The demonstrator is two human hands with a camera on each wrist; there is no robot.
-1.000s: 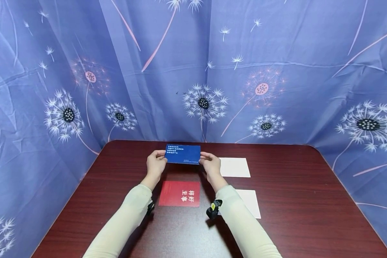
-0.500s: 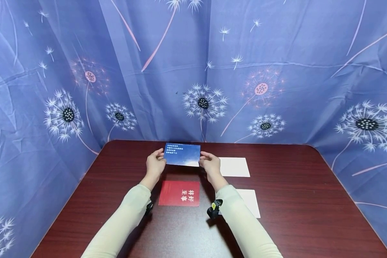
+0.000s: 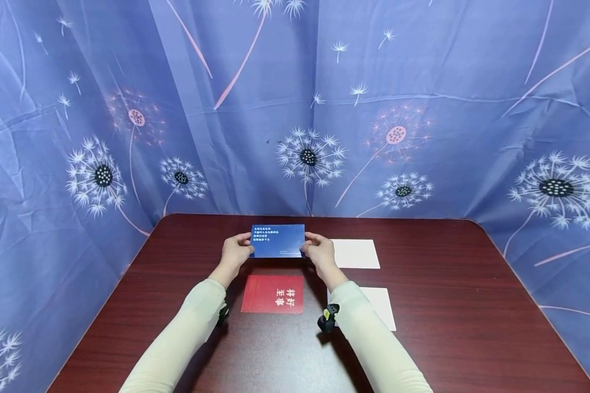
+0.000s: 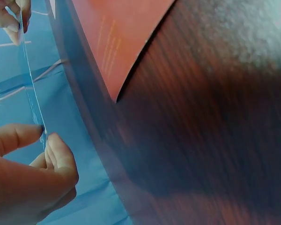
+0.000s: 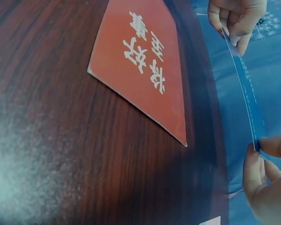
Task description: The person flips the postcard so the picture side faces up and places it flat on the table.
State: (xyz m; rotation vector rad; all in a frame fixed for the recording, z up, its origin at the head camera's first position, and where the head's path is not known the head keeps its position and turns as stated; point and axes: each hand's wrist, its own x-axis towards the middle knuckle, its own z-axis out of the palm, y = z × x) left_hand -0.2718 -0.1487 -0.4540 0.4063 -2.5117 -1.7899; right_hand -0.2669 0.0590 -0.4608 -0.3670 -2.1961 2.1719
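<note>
Head view takes in, closest to the camera, two pale sleeves, the left sleeve [image 3: 172,344] and the right sleeve [image 3: 381,344], reaching forward over a dark red-brown wooden table [image 3: 472,316] with a bright patch of glare on its near part. A small black device [image 3: 328,318] with a yellow mark sits at the right wrist, and another black device [image 3: 223,315] shows at the left wrist. Between the forearms a red card [image 3: 272,294] lies flat, its large white characters at its right end. To its right lies the nearer white card [image 3: 381,307], partly covered by the right sleeve. Farther out, the left hand [image 3: 235,254] and the right hand [image 3: 320,253] grasp a blue card [image 3: 277,240] by its two ends, each pinching it between thumb and fingers. The blue card is raised off the table beyond the red card, tilted so that its white writing faces the person; both wrist views show it almost edge-on. Just beside the right hand lies the farther white card [image 3: 355,254]. Past the table's far edge hangs a blue curtain [image 3: 255,180] printed with white and pink dandelions
</note>
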